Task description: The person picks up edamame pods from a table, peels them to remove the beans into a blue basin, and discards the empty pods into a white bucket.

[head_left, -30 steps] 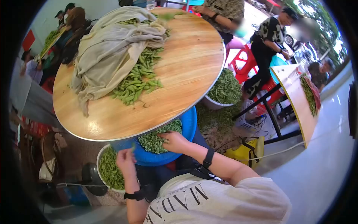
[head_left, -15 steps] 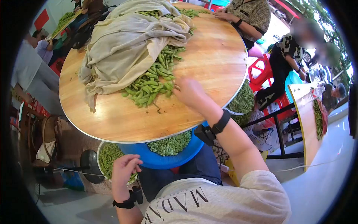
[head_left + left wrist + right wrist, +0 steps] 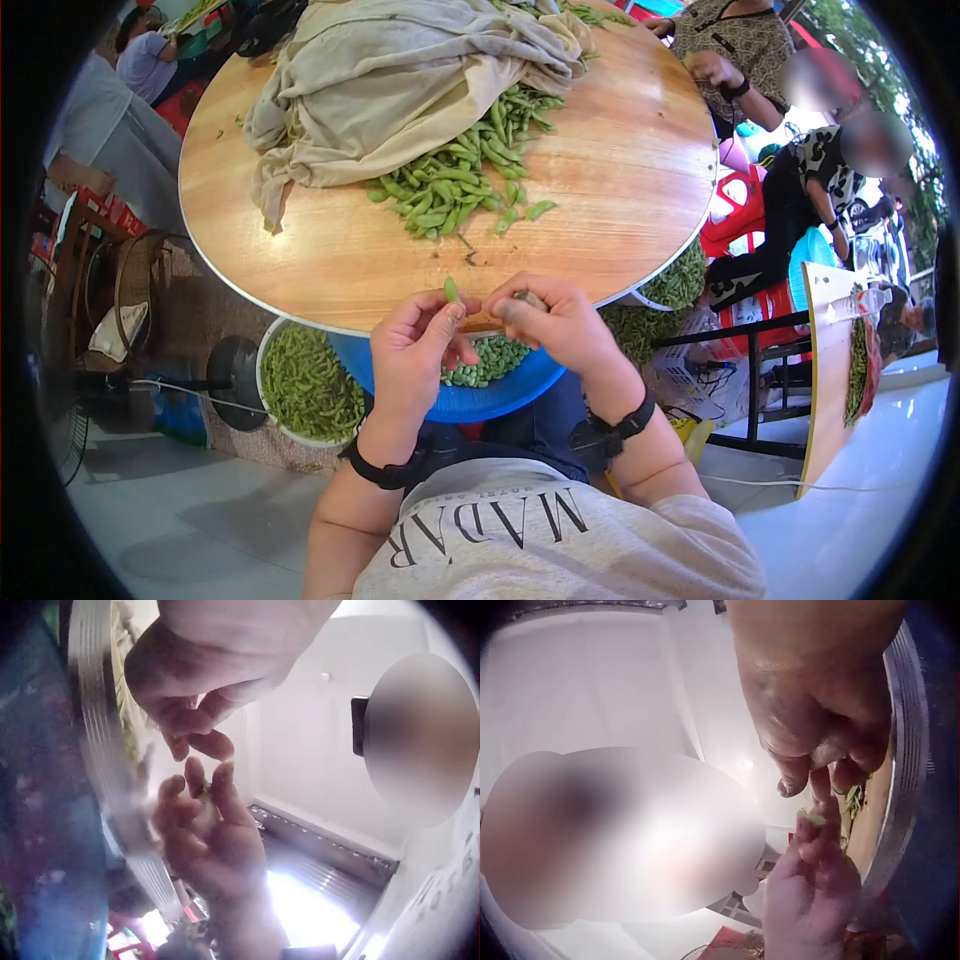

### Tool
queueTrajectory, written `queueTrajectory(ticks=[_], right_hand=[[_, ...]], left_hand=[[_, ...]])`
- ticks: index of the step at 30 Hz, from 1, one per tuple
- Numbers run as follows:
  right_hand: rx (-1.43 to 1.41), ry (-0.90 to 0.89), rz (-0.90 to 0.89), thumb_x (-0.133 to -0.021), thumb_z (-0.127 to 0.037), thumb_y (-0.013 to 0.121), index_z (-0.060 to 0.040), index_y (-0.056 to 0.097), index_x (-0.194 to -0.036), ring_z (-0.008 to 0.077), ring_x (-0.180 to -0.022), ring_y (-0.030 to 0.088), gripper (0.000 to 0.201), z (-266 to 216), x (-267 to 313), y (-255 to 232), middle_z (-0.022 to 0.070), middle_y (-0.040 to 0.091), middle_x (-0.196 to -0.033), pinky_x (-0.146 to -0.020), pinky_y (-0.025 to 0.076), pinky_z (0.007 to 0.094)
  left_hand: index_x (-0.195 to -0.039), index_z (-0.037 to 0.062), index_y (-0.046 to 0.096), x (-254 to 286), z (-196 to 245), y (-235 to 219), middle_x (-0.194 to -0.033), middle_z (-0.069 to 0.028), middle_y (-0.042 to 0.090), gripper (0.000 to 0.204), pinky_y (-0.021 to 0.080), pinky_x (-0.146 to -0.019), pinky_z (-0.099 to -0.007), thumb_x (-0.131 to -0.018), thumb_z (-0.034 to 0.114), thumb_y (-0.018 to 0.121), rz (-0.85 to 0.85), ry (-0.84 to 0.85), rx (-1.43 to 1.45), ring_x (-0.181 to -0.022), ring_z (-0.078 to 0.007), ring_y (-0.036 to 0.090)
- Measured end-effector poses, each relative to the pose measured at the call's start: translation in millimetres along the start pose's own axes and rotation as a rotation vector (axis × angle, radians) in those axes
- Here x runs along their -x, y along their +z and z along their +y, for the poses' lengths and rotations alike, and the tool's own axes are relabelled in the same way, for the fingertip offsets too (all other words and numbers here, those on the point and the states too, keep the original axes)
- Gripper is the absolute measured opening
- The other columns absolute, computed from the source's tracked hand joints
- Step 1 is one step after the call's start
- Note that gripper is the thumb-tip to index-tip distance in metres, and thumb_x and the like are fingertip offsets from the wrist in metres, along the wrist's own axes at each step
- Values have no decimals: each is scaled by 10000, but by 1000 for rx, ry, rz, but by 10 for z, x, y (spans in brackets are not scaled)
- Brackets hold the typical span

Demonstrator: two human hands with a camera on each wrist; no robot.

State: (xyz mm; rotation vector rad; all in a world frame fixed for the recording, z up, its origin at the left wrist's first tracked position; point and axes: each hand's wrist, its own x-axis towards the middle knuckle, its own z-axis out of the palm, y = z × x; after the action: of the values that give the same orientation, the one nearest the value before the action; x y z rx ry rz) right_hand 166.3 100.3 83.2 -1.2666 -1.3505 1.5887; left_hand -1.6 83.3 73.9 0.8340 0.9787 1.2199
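In the head view my left hand (image 3: 412, 345) pinches a green pod (image 3: 451, 290) between thumb and forefinger at the table's near edge. Close beside it, my right hand (image 3: 550, 318) has its thumb and fingers brought together around something small and pale green, hard to make out. Below both hands, shelled beans (image 3: 488, 360) lie in a blue basin (image 3: 470, 403) partly under the tabletop. The right wrist view shows the pod (image 3: 811, 818) at the left fingertips. Loose pods (image 3: 455, 190) spill from beneath a beige cloth (image 3: 385, 95) on the round table (image 3: 620, 150).
A white tub of pods (image 3: 308, 385) stands left of the basin, and another heap of greens (image 3: 678, 280) is under the table's right edge. Other people are seated or standing around, some beside a second table (image 3: 828, 370) at the right.
My right hand has come back from the pods on the tabletop to beside my left hand, which has risen to the table's edge. A pod now shows in the left fingers. The head view has shifted.
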Motion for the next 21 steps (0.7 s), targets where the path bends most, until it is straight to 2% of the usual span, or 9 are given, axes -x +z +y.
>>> queueTrajectory(ticks=[3, 4, 8, 11, 17, 21], right_hand=[[-34, 64, -38, -860, -231, 528, -39, 596, -960, 42, -562, 460, 226, -80, 34, 41, -13, 517, -626, -501, 365, 182], [-39, -7, -29, -890, -290, 471, -34, 589, -933, 49, -522, 427, 285, -78, 26, 88, -13, 493, -604, -484, 355, 184], [-93, 5, -128, -913, -352, 400, -29, 559, -831, 55, -502, 396, 369, -46, -29, 228, -10, 460, -586, -460, 336, 197], [-46, -13, -195, -921, -367, 373, -31, 531, -779, 58, -499, 385, 398, -79, -31, 370, -7, 445, -577, -448, 325, 205], [-48, -71, -241, -919, -338, 397, -32, 516, -754, 57, -496, 377, 367, -76, -8, 497, -11, 435, -561, -438, 317, 209], [-30, -69, -226, -909, -306, 433, -32, 511, -746, 51, -498, 376, 329, -95, 7, 529, -16, 436, -559, -436, 311, 202]], left_hand=[[-945, -35, 578, 105, 27, -67, -778, -89, 625, 156, 368, -402, -176, -812, 45, 565, 58, 67, -149, -470, -78, 518], [-940, -35, 580, 136, 22, -84, -759, -85, 620, 153, 365, -402, -174, -802, 32, 575, 68, 98, -188, -470, -73, 511], [-873, -33, 597, 245, -33, -191, -695, -75, 602, 135, 390, -442, -200, -746, -3, 631, 88, 225, -366, -489, -97, 515], [-888, -41, 603, 256, -50, -283, -683, -62, 593, 157, 419, -488, -201, -732, -38, 627, 67, 575, -729, -550, -90, 533], [-848, -43, 599, 367, 63, -270, -696, -113, 597, 158, 445, -525, -234, -697, -58, 642, 108, 718, -828, -583, -145, 568], [-840, -38, 589, 402, 78, -281, -703, -125, 593, 149, 447, -523, -257, -700, -53, 637, 109, 719, -836, -581, -185, 570]])
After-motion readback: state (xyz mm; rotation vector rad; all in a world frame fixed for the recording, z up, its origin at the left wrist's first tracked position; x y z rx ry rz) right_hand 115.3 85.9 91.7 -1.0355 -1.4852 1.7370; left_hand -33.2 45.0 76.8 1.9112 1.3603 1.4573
